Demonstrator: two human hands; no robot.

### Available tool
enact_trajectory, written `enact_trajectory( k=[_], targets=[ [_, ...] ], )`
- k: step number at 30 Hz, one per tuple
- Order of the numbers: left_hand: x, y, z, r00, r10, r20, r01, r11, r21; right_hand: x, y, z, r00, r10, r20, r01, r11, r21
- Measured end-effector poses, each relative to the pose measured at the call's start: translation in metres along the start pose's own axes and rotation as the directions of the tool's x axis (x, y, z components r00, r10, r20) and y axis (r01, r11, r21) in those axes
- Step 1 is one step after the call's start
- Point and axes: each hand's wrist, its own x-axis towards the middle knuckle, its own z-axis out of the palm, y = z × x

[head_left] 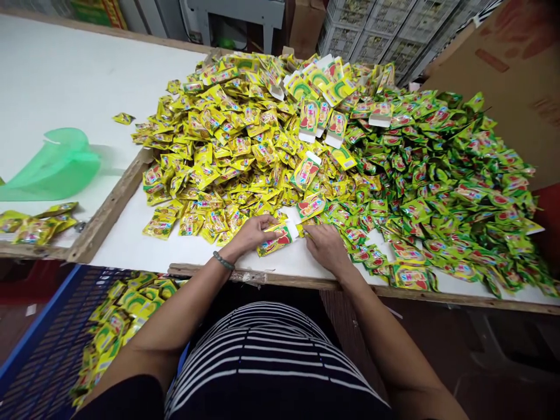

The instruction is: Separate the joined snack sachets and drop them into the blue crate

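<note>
My left hand grips a small yellow printed carton with a watermelon picture, its white end flap open toward the right. Close to that open end, my right hand is closed with its fingertips on what looks like a yellow sachet, mostly hidden by the fingers. Just beyond both hands lies another carton. A big heap of yellow sachets rises behind them, and green sachets are piled to the right. Several flattened or opened cartons rest on top of the heap.
A wooden strip divides the white table on the left, where a green translucent plastic scoop-like piece lies. Below the edge, a blue basket holds filled cartons. Grey crates and a cardboard box stand behind.
</note>
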Motion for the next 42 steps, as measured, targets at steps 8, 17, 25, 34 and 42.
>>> enact_trajectory(
  k=[8, 17, 25, 34, 42],
  targets=[
    [-0.007, 0.001, 0.000, 0.998, -0.027, -0.060, 0.021, 0.995, -0.101, -0.001, 0.002, -0.006, 0.814, 0.579, -0.047, -0.345, 0.547, 0.763],
    [-0.009, 0.004, 0.000, 0.997, -0.075, 0.020, 0.078, 0.947, -0.310, 0.009, -0.009, 0.007, 0.823, 0.511, 0.246, -0.403, 0.221, 0.888],
    [-0.008, 0.004, 0.002, 0.997, -0.074, 0.003, 0.072, 0.962, -0.261, 0.010, -0.011, -0.007, 0.859, 0.462, 0.222, -0.418, 0.381, 0.825],
    [-0.006, 0.008, 0.005, 0.988, -0.149, -0.042, 0.127, 0.933, -0.336, 0.015, -0.043, 0.008, 0.825, 0.561, 0.070, -0.365, 0.433, 0.824],
    [-0.004, 0.004, 0.006, 0.984, -0.172, -0.043, 0.149, 0.932, -0.332, -0.029, 0.006, -0.010, 0.895, 0.438, -0.086, -0.433, 0.899, 0.068]
  ],
)
